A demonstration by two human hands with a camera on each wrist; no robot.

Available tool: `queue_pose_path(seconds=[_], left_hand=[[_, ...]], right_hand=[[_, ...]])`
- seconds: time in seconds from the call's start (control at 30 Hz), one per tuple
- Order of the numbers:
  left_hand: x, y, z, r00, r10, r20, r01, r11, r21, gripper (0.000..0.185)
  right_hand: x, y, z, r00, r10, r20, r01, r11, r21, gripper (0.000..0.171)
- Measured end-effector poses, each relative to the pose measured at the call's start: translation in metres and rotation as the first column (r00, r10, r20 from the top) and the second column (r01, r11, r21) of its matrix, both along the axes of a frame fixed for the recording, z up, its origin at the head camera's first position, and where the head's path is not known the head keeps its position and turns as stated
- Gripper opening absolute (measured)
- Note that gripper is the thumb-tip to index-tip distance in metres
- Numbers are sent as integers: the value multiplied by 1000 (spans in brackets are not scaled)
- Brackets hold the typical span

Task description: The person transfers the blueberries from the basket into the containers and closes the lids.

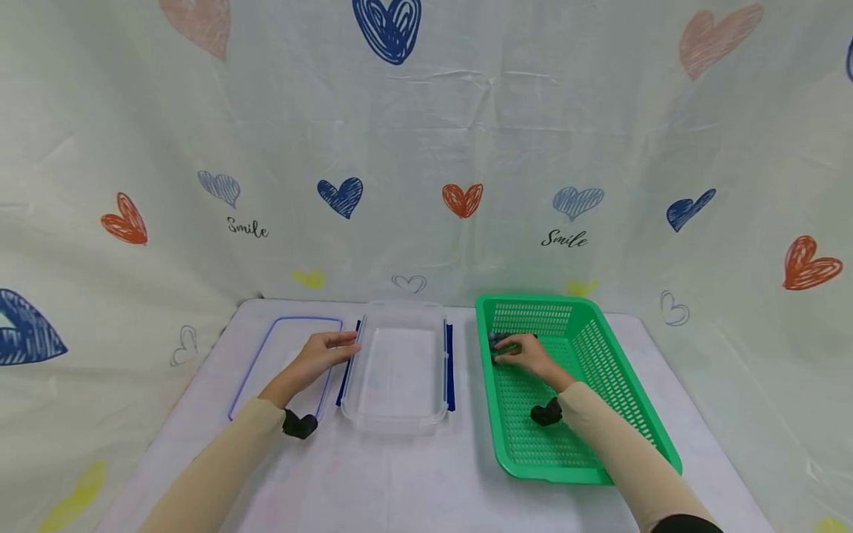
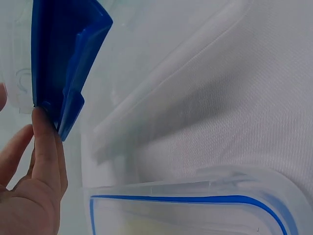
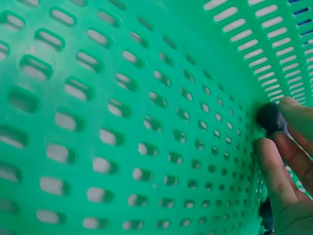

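A clear plastic container (image 1: 403, 370) with blue side latches stands mid-table. My left hand (image 1: 326, 354) is at its left wall; the left wrist view shows its fairly straight fingers touching the hanging blue latch (image 2: 66, 54). My right hand (image 1: 529, 355) reaches into the green basket (image 1: 586, 474), near its left wall. In the right wrist view, a small dark round thing (image 3: 270, 117) sits between the thumb and a fingertip, which pinch it; its kind cannot be made out. More dark pieces (image 1: 497, 338) lie by that wall, partly hidden by the hand.
A clear lid (image 1: 283, 348) with a blue seal lies flat on the white-covered table (image 1: 373, 488), left of the container. Behind the table hangs a pale curtain (image 1: 413, 133) printed with hearts. The basket's raised perforated walls surround the right hand.
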State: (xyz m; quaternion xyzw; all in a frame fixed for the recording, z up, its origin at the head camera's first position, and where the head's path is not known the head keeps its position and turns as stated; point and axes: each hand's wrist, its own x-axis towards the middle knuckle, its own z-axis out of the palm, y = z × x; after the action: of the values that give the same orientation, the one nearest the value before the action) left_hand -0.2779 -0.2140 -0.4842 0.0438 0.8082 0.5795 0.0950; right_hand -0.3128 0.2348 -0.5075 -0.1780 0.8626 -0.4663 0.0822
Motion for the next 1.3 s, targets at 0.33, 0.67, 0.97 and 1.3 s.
queue_pose_path(seconds=[0.33, 0.67, 0.97, 1.3], left_hand=[[0, 0, 0, 997, 2, 73, -6, 998, 65, 58], [1, 1, 1, 994, 7, 113, -18, 995, 102, 58], [1, 1, 1, 991, 2, 133, -20, 990, 138, 60], [3, 2, 1, 993, 14, 116, -33, 986, 163, 57]], right_hand=[[-3, -7, -6, 998, -13, -62, 16, 999, 47, 19], [-4, -5, 1, 994, -61, -90, 64, 997, 34, 13], [-2, 0, 28, 993, -112, -31, 111, 993, -25, 21], [-3, -1, 58, 980, -199, 9, 199, 978, -67, 30]])
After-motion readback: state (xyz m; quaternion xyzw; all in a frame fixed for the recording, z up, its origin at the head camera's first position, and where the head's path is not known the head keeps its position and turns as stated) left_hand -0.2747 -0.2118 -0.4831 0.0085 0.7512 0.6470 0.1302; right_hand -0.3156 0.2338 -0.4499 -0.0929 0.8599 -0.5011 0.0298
